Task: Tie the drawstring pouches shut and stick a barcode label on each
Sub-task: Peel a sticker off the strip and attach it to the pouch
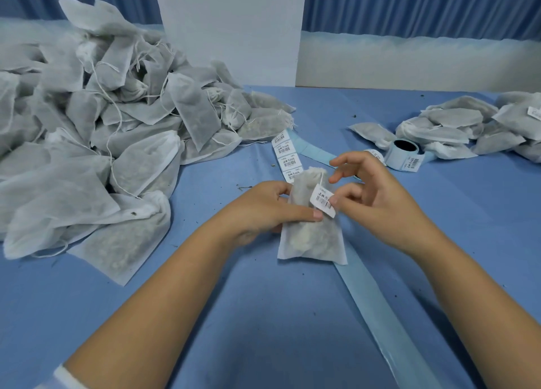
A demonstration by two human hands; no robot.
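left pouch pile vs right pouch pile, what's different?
The left pile is far bigger and heaped high; the right pile is small and low. The left pile shows loose trailing drawstrings and no visible labels; the right pile has a white label on at least one pouch. Both hold white filled pouches on the blue table.

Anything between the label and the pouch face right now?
Nothing solid. The label, pinched by the right hand, is at the front of the pouch. The left hand grips the pouch's side, thumb by the label's lower edge. The drawstring hangs to its top edge.
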